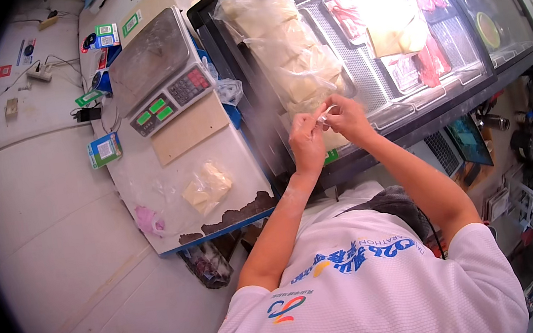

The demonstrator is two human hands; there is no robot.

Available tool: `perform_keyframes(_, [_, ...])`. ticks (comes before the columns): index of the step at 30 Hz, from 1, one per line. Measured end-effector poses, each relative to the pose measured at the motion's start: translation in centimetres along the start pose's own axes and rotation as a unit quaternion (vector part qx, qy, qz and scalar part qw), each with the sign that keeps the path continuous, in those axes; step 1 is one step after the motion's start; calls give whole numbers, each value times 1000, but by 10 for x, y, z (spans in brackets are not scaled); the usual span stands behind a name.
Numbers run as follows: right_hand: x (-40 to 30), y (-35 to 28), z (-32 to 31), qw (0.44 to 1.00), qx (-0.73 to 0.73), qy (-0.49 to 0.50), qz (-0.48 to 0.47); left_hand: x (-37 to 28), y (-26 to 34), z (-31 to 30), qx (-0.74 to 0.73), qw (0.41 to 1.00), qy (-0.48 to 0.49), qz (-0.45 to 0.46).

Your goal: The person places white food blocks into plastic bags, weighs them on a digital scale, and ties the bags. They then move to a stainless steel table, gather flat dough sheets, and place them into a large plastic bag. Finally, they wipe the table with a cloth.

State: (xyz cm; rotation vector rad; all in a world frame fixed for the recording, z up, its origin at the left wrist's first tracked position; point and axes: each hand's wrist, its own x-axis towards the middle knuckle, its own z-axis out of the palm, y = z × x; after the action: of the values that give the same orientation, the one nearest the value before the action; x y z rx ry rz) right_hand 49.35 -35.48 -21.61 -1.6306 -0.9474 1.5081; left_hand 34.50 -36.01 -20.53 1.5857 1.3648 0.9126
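My left hand (306, 137) and my right hand (348, 117) meet at the near end of a long clear plastic bag (282, 47). Both pinch a small twisted bit of clear plastic (323, 118) between thumbs and fingers. Inside the bag are several pale yellow folded blocks, perhaps dough sheets or wrappers. The bag lies along the left side of a glass-topped display case (228, 56). Whether the pinched plastic belongs to this bag is hidden by my fingers.
A digital scale (155, 75) stands on the white counter to the left. Nearer lies a small bagged pale yellow block (207, 187), with a pink plastic bag (149, 220) beside it. Trays of raw meat (433, 63) sit in the case. A laptop (465, 142) is at right.
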Motion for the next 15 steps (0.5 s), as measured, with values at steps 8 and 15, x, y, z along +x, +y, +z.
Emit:
perform_keyframes(8, [0, 15, -33, 981, -44, -188, -23, 9, -22, 8, -118, 985, -8, -126])
perform_keyframes(15, [-19, -3, -20, 979, -100, -36, -173, 5, -26, 11, -246, 943, -25, -222])
